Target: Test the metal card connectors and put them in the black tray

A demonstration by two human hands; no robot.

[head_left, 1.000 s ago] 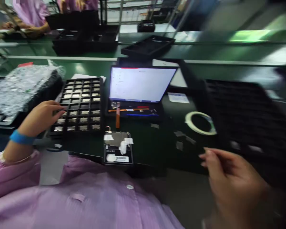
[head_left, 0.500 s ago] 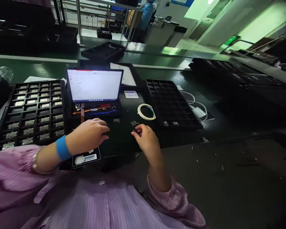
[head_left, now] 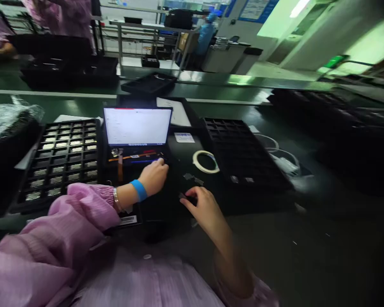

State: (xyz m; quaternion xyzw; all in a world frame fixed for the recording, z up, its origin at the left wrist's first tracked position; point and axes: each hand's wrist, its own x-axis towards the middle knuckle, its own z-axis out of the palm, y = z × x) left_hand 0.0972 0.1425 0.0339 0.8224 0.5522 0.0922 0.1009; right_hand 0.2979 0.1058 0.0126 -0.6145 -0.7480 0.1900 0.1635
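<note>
My left hand, with a blue wristband, reaches to the front edge of a screen device. Its fingers are curled together, and what they hold, if anything, is hidden. Small parts, an orange strip and a blue stick lie below the lit screen. My right hand is closed in a pinch on a small dark flat piece, low over the dark table. Just beyond it lie two small circuit boards, close together.
On the left stands a black compartment tray holding several metal-covered modules. To the right is another black tray with two small parts. A tape roll lies between. Farther out are a white cable and adapter and plastic-wrapped goods.
My left hand has moved right and forward to the screen device's edge. My right hand has drawn back slightly from the small boards. The camera view has shifted, with motion blur.
</note>
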